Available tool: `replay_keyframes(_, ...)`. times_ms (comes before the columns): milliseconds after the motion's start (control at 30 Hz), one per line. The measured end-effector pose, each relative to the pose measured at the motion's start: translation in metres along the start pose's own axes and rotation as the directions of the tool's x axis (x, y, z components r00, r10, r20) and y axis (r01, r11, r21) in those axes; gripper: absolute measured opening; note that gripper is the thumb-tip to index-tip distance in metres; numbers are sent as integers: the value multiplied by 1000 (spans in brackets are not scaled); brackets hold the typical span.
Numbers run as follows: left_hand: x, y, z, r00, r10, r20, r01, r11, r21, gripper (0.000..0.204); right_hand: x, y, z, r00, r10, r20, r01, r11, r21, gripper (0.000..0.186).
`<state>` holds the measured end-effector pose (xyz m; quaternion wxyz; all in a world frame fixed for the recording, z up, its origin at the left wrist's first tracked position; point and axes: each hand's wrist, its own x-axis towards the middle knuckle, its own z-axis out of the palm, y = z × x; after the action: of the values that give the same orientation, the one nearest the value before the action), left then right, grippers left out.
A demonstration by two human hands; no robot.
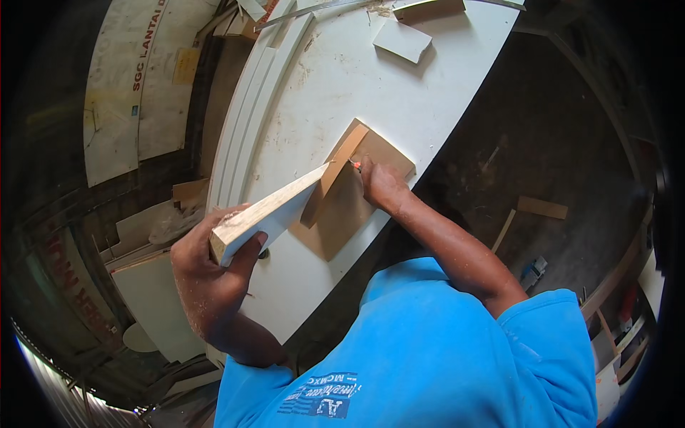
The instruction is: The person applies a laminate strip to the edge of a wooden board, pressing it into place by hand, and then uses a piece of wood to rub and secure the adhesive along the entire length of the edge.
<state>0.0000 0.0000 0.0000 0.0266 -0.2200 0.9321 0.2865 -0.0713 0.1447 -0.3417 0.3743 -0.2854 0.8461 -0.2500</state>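
Observation:
My left hand (203,267) is closed round the near end of a white-faced board (275,203) with a rough, pale cut edge. The board is tilted, and its far end meets a narrow brown wooden strip (335,175). Beneath the strip lies a flat brown panel (385,155) on the white worktop (300,285). My right hand (382,184) is closed beside the strip, over the panel. From its fingers pokes a small tool with an orange-red part (355,165); the rest is hidden, so its kind is unclear.
A white offcut (403,41) and a brown-edged piece (430,8) lie at the worktop's far end. Long white strips (246,121) run along its left side. Large panels (135,78) lean at the left. Wood scraps (542,207) lie on the floor at the right.

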Motion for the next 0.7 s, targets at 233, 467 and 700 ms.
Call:
replay_keyframes(233,-13,7,8,999,3,-43,-2,1000,23,32,-13,-4,5,994,0,-113,10,996,89,37)
replay_keyframes(467,-10,8,8,999,-3,-40,3,1000,13,33,-14,0,7,990,-14,-141,24,997,72,33)
replay_keyframes(700,-10,10,8,999,-7,-31,7,1000,3,33,-21,-2,0,993,-12,-119,15,1000,26,20)
